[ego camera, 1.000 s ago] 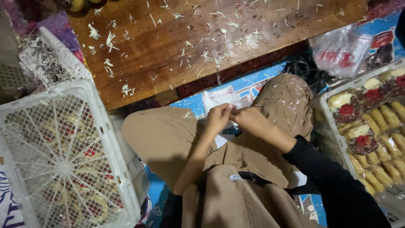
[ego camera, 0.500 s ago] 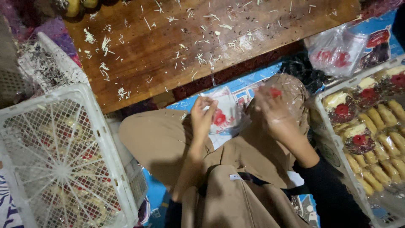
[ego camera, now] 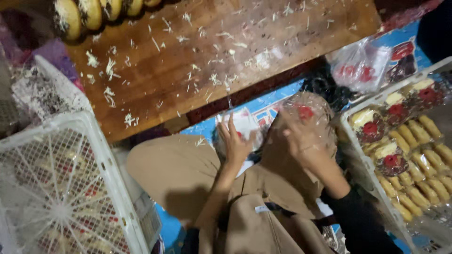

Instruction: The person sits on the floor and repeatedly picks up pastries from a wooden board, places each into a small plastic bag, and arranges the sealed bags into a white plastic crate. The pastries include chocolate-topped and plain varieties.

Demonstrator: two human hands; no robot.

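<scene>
Right hand [ego camera: 306, 143]: inside a clear bag [ego camera: 308, 110], fingers spread, opening it.
Left hand [ego camera: 235, 143]: open, fingers splayed, on the bag stack [ego camera: 247, 123].
Tip: hold the mouth wide; crisp film likely to cling.

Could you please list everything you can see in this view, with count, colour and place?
Wooden board: one, brown, strewn with white shreds, top.
Round buns: several, yellow-brown, top left.
White plastic crate: one, lower left.
Tray of pastries: one, yellow fingers and red-topped pieces, right.
Clear plastic bag: one, red contents, upper right.
Blue mat: one, centre.
Left hand: open, fingers spread.
Right hand: inside a clear plastic wrapper.
</scene>
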